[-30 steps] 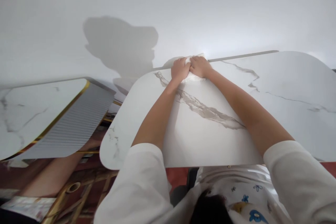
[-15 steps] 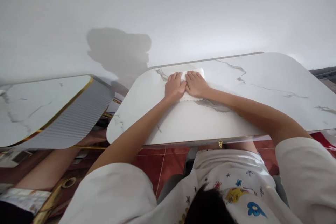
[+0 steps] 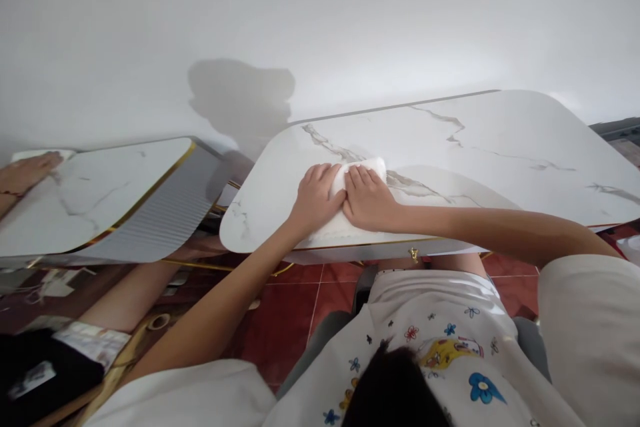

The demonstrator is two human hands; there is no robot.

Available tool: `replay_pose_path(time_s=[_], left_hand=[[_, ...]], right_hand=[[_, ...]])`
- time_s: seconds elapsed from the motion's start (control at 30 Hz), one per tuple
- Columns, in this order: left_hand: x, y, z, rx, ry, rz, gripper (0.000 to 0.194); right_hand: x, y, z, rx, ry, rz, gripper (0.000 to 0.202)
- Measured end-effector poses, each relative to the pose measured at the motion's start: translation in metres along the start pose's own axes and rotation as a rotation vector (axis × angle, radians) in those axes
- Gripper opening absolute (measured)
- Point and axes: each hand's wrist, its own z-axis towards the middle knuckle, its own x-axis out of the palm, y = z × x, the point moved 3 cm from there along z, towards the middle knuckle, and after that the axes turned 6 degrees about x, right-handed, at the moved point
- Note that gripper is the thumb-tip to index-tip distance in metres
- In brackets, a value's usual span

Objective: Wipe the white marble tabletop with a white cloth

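A folded white cloth (image 3: pixel 330 231) lies on a white, grey-veined marble-look tabletop (image 3: pixel 505 160) near its front edge. My left hand (image 3: pixel 316 199) grips the cloth's left side, fingers bent over it. Beside it, my right hand (image 3: pixel 371 199) presses down on the cloth's right side, fingers close together and pointing away from me. The two hands touch at the thumbs. Part of the cloth is hidden under both palms.
To the left stands a similar table (image 3: pixel 120 173) with gold trim and a ribbed grey side. Another person's hand (image 3: pixel 33 172) rests on a white cloth (image 3: pixel 43 154) there. A gold knob (image 3: pixel 413 254) sticks out under my tabletop's front edge. A white wall (image 3: pixel 350 27) rises behind.
Both my hands and the cloth have slid toward me, to the front edge. The view has shifted, and another person's hand with a cloth now shows at the far left.
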Motion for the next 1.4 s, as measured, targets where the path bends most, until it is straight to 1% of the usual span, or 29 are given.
replay_pose_path(time_s=[0.1, 0.23, 0.3, 0.37, 0.43, 0.53, 0.6, 0.73, 0.8, 0.9, 1.03, 1.17, 1.3, 1.4], left_hand=[[0.007, -0.012, -0.001, -0.013, -0.005, -0.067, 0.059], [0.014, -0.049, 0.0, -0.021, 0.005, -0.125, 0.056], [0.016, -0.067, 0.004, -0.02, 0.01, -0.138, 0.055], [0.017, -0.076, 0.012, -0.026, 0.017, -0.147, 0.053], [0.02, -0.078, 0.024, -0.032, 0.019, -0.156, 0.051], [0.024, -0.073, 0.048, -0.019, 0.003, -0.164, 0.049], [0.029, -0.067, 0.067, -0.022, -0.007, -0.161, 0.049], [0.041, -0.054, 0.11, -0.058, -0.02, -0.145, 0.046], [0.047, -0.045, 0.134, -0.059, -0.045, -0.152, 0.045], [0.058, -0.03, 0.17, -0.037, -0.085, -0.185, 0.047], [0.071, -0.01, 0.214, 0.002, -0.083, -0.228, 0.052], [0.078, 0.002, 0.241, 0.019, -0.084, -0.272, 0.055], [0.08, 0.008, 0.258, 0.012, -0.098, -0.273, 0.055], [0.082, 0.011, 0.267, -0.02, -0.083, -0.237, 0.054]], right_hand=[[-0.009, -0.011, -0.012, -0.004, 0.024, 0.018, 0.062], [-0.02, -0.037, -0.035, -0.004, 0.045, 0.023, 0.061], [-0.025, -0.052, -0.042, 0.004, 0.057, 0.028, 0.059], [-0.029, -0.065, -0.041, 0.001, 0.068, 0.041, 0.056], [-0.03, -0.078, -0.031, -0.009, 0.077, 0.069, 0.051], [-0.028, -0.097, -0.004, -0.009, 0.086, 0.138, 0.041], [-0.024, -0.108, 0.017, 0.028, 0.091, 0.165, 0.039], [-0.014, -0.133, 0.059, 0.106, 0.014, 0.099, 0.037], [-0.007, -0.147, 0.079, 0.106, -0.02, 0.079, 0.037], [0.004, -0.171, 0.111, 0.114, -0.036, 0.074, 0.039], [0.011, -0.195, 0.143, 0.15, -0.09, 0.035, 0.038], [0.008, -0.202, 0.16, 0.195, -0.106, -0.007, 0.037], [0.005, -0.207, 0.173, 0.245, -0.122, -0.014, 0.033], [0.01, -0.215, 0.185, 0.261, -0.124, -0.008, 0.03]])
